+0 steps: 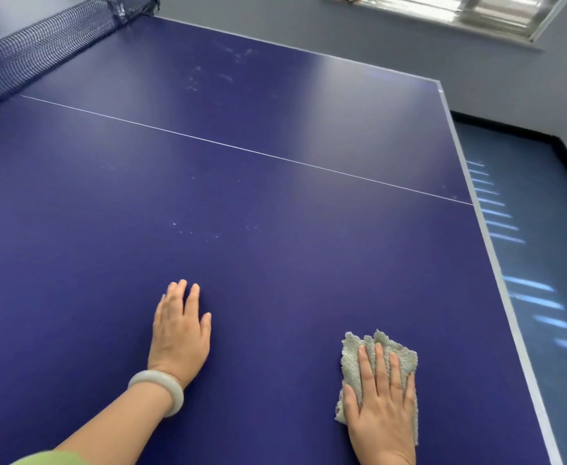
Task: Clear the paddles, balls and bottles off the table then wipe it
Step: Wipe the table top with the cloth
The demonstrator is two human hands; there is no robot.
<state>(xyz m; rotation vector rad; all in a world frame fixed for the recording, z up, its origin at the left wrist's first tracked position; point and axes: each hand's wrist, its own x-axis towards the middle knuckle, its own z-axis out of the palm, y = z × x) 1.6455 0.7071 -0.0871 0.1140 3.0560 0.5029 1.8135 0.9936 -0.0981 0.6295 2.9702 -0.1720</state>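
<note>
A green sleeve (50,458) shows at seven o'clock, nearest of all. From it a bare forearm with a pale bangle (161,391) runs up to the left hand (179,333). That hand lies flat on the blue table (275,182), fingers straight and holding nothing, and looks like a prop to lean on. At five o'clock the right hand (382,407) presses palm-down on a grey fluffy cloth (350,360), fingers straight and spread over it, not curled round it. The cloth sits bunched on the tabletop near the pale side edge (496,263).

No paddle, ball or bottle shows on this part of the table, so I take the clearing as done here and the wiping as the step in hand.

The dirt left is plain enough. Small white specks (201,229) lie just beyond the left hand at twelve o'clock. A patch of whitish smudges (221,72) sits far off at twelve, past the white centre line (241,149) and towards the net (40,52) at eleven.

To do it well, I would keep the palm flat so the whole cloth bears down. Work in overlapping strokes from the near side outward, and sweep the specks towards the edge at three o'clock rather than scatter them. The far smudges will need a long reach, so put weight on the left hand, or step round. They may want a second, firmer pass with a fresh fold of the cloth.
</note>
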